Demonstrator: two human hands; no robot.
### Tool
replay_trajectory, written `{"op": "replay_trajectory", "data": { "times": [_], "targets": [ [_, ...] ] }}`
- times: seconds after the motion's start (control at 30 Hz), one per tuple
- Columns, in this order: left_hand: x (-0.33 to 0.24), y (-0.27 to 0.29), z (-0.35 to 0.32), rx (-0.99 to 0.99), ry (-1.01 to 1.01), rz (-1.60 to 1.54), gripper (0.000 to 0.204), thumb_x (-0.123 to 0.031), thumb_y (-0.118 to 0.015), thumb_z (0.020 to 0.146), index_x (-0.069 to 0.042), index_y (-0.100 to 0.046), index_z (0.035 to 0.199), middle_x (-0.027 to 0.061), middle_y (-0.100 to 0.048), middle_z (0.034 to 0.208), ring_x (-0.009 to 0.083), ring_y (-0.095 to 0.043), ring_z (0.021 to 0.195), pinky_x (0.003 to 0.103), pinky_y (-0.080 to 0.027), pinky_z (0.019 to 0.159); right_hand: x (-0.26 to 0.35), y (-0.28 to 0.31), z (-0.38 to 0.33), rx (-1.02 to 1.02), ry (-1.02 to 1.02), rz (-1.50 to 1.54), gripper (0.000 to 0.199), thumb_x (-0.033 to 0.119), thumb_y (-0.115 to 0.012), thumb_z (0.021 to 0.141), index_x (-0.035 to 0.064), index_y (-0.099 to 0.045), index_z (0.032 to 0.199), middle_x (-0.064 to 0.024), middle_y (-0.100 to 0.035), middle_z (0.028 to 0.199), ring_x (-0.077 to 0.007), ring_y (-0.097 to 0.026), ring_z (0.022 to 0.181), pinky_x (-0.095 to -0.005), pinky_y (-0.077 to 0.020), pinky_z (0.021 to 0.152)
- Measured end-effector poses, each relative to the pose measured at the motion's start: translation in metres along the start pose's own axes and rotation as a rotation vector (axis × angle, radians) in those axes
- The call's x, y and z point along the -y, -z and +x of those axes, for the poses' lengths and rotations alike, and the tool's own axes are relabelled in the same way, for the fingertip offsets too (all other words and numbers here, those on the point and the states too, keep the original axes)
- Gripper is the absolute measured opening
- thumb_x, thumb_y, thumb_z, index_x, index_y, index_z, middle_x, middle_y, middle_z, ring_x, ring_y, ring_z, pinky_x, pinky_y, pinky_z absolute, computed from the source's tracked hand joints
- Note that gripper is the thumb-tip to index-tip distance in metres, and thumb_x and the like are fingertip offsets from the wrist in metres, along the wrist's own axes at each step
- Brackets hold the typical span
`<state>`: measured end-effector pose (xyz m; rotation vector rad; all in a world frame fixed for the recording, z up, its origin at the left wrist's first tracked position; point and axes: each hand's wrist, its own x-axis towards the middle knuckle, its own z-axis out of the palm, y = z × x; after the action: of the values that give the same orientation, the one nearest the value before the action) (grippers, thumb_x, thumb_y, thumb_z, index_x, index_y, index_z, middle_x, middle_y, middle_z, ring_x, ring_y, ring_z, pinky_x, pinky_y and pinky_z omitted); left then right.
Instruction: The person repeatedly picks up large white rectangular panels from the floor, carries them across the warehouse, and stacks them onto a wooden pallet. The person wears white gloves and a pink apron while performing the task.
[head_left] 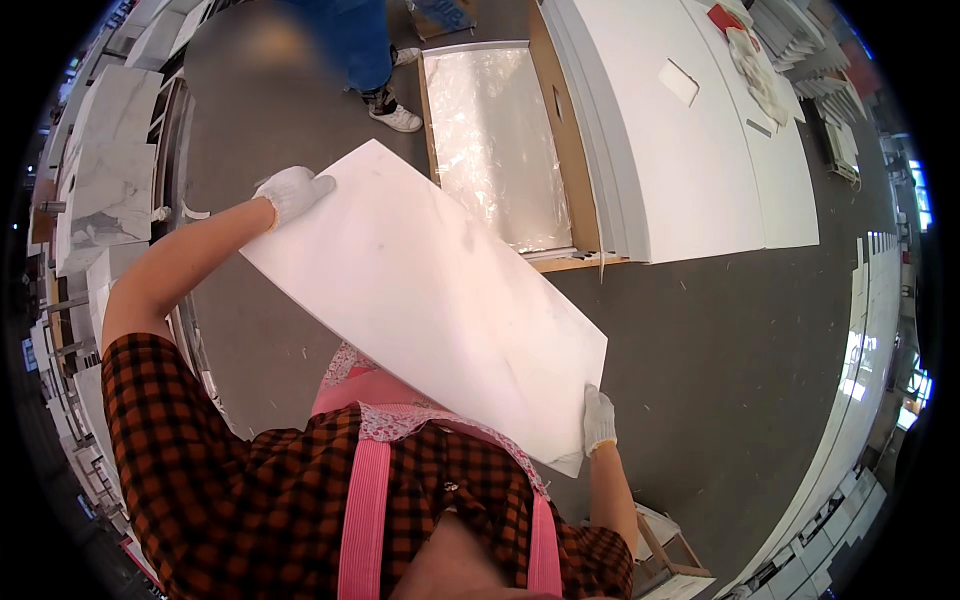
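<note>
A large white rectangular panel with faint marble-like veining (425,295) is held slantwise in front of my body, its far left corner raised away from me. At its left end my left hand (294,194), in a white knit glove, grips the edge with the thumb on the top face. My right hand (599,418), gloved the same way, clasps the short edge at the right end, its fingers partly hidden by the panel. Both arms are spread wide, and the panel's near edge passes close to my pink apron.
Ahead lies an open long box (592,225) with a panel wrapped in clear plastic (500,145). White panels are stacked (720,150) to its right. Marbled slabs (105,215) line the left. A person in blue (368,45) stands beyond. A wooden frame (672,555) sits behind my right arm.
</note>
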<state>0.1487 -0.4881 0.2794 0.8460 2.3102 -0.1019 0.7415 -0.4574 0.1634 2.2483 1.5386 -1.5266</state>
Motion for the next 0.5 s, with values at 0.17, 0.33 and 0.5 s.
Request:
{"op": "replay_trajectory", "data": {
  "times": [0.17, 0.33, 0.5],
  "targets": [
    [-0.048, 0.039, 0.069, -0.08, -0.111, -0.028, 0.051, -0.044, -0.047, 0.085, 0.0, -0.063, 0.105, 0.0158, -0.066, 0.094, 0.0274, -0.064, 0.087, 0.035, -0.046, 0.081, 0.01, -0.06, 0.023, -0.037, -0.186, 0.637, 0.049, 0.035, -0.049, 0.089, -0.0099, -0.054, 0.106, -0.0137, -0.061, 0.095, -0.0207, -0.058, 0.081, -0.033, -0.0475, 0.074],
    [-0.099, 0.043, 0.214, -0.029, -0.262, 0.16, 0.052, -0.048, -0.044, 0.086, -0.004, -0.063, 0.107, 0.015, -0.065, 0.099, 0.0285, -0.062, 0.093, 0.036, -0.045, 0.084, 0.054, -0.135, 0.036, -0.31, -0.284, 0.951, 0.048, 0.034, -0.048, 0.09, -0.0096, -0.053, 0.109, -0.0141, -0.059, 0.102, -0.0212, -0.058, 0.088, -0.0339, -0.0479, 0.076],
    [-0.147, 0.039, 0.351, -0.033, -0.418, 0.175, 0.054, -0.05, -0.04, 0.087, -0.006, -0.06, 0.112, 0.0161, -0.062, 0.108, 0.03, -0.058, 0.103, 0.036, -0.043, 0.089, 0.125, -0.216, 0.072, -0.568, -0.375, 1.127, 0.05, 0.034, -0.048, 0.09, -0.0102, -0.05, 0.115, -0.0144, -0.057, 0.109, -0.0224, -0.056, 0.096, -0.0341, -0.0463, 0.082]
  ]
}}
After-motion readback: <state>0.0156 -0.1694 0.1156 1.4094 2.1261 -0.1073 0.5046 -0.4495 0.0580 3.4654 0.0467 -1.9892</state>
